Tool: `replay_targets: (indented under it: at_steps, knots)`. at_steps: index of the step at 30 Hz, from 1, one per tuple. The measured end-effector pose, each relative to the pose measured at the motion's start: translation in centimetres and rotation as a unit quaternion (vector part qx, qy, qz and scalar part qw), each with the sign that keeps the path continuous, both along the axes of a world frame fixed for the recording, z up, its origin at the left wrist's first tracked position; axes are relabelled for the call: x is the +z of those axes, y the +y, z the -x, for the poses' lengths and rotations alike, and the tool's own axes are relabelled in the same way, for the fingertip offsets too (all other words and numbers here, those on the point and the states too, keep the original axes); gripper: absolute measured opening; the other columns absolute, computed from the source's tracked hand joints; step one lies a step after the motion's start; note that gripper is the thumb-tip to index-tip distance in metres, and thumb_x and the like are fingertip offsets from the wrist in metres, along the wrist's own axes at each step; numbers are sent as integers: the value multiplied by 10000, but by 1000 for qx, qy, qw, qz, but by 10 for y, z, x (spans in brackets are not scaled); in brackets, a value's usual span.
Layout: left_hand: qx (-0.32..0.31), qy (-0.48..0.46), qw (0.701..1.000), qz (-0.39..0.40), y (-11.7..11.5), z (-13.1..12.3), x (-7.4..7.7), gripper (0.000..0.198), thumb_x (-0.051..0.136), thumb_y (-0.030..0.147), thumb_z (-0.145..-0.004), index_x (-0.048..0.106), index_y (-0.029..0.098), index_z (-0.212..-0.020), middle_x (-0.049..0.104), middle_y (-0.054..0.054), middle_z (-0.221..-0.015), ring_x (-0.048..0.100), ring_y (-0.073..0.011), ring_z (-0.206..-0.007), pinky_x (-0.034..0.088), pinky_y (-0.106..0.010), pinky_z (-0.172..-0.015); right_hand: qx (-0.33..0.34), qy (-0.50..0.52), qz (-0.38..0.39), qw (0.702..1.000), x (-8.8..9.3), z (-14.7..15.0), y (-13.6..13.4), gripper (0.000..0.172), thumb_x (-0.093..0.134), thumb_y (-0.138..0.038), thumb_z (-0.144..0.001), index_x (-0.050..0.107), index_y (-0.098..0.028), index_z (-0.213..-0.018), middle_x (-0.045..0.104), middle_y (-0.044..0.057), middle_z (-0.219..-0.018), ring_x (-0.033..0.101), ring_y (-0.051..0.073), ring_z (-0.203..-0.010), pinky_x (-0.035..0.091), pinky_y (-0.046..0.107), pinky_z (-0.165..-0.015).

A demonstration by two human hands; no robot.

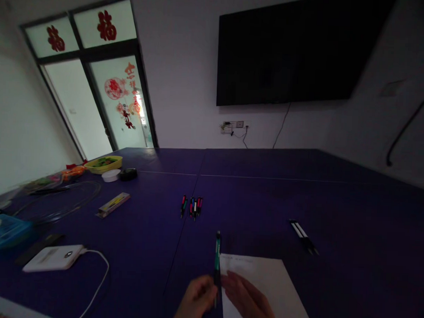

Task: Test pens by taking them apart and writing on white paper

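Note:
A green and black pen (217, 252) points away from me, with its far tip over the purple table (258, 225). My left hand (197, 298) is closed round the lower part of the pen. My right hand (247, 299) is just right of the pen, its fingers stretched out over a white sheet of paper (260, 272); whether its fingertips touch the pen I cannot tell. Faint writing shows near the top edge of the sheet. Ahead lies a group of pens (195, 207) with black, pink, blue and white parts. Two white and black pens (303, 236) lie side by side to the right.
On the left are a white power bank (55, 258) with a cable, a blue box (6, 233), a long narrow packet (113, 204), clear tubing (78, 198) and a yellow basket (105, 163). A television (288, 55) hangs on the wall beyond the table.

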State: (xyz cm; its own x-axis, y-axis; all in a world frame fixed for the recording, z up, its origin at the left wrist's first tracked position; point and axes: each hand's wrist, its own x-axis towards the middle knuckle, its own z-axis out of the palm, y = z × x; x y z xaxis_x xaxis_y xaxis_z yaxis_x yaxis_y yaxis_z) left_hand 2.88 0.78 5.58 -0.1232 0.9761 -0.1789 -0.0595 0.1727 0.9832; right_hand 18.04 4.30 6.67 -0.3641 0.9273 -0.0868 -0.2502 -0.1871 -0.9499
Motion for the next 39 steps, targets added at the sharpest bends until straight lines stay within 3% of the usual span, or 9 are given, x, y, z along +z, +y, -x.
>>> replay_targets:
  at_steps: [3,6,14,19,25,30,35,37,39]
  knots:
    - [-27,38,999,3,-16,-10,-2,534,515,704,-549,425,184,-629,314,53,-592,302,-88,-581,265,-232,-564,-12,51,28,998,26,28,9,370,698,-447,-575,671,-162,-811,669,57,-712,606,187,-677,479,303,-657]
    - [-51,67,996,4,-19,-4,6,481,507,661,-602,420,190,-640,311,49,-609,303,-100,-612,267,-239,-593,-14,54,36,998,34,38,11,311,730,-395,-546,656,-156,-730,636,24,-642,563,140,-593,446,246,-579]
    - [-34,78,996,7,-18,-5,9,397,497,582,-667,446,189,-651,357,48,-586,345,-102,-604,284,-237,-596,-71,41,-15,997,31,38,8,293,705,-428,-562,613,-160,-640,573,1,-582,511,131,-571,416,238,-558]
    - [-22,55,998,1,-17,-14,19,415,592,571,-561,433,189,-597,402,52,-552,392,-100,-560,308,-240,-571,-134,19,-31,990,32,34,10,290,716,-422,-542,597,-171,-624,575,1,-598,508,138,-588,418,247,-576]
    - [-37,60,997,19,-17,-16,29,409,533,566,-626,486,179,-504,499,15,-483,472,-114,-515,354,-256,-572,-101,35,-35,994,38,31,7,269,708,-394,-572,645,-164,-696,615,26,-643,534,159,-636,423,255,-598]
    - [-88,-64,994,28,-19,-21,23,466,524,621,-618,533,156,-591,479,23,-415,441,-96,-406,357,-255,-514,-65,110,12,992,35,32,9,208,700,-349,-608,656,-160,-681,600,16,-622,518,126,-591,412,237,-570]
    - [-49,-202,978,37,-19,-31,19,504,532,645,-605,513,144,-657,562,-26,-539,516,-122,-452,395,-278,-537,-48,202,108,972,33,35,13,231,762,-312,-521,667,-152,-657,604,7,-606,528,102,-559,428,223,-568]
    - [-45,-170,984,29,-17,-32,20,520,503,657,-620,531,139,-661,594,-57,-601,547,-144,-506,404,-291,-569,-62,202,129,969,32,35,13,280,771,-324,-499,674,-154,-698,621,15,-627,552,116,-585,445,238,-590]
    - [-29,-58,998,9,-14,-31,23,516,461,654,-654,552,147,-623,601,-62,-592,553,-157,-553,396,-291,-603,-70,174,127,974,30,33,12,319,750,-362,-528,674,-161,-763,644,33,-692,578,146,-638,459,270,-616]
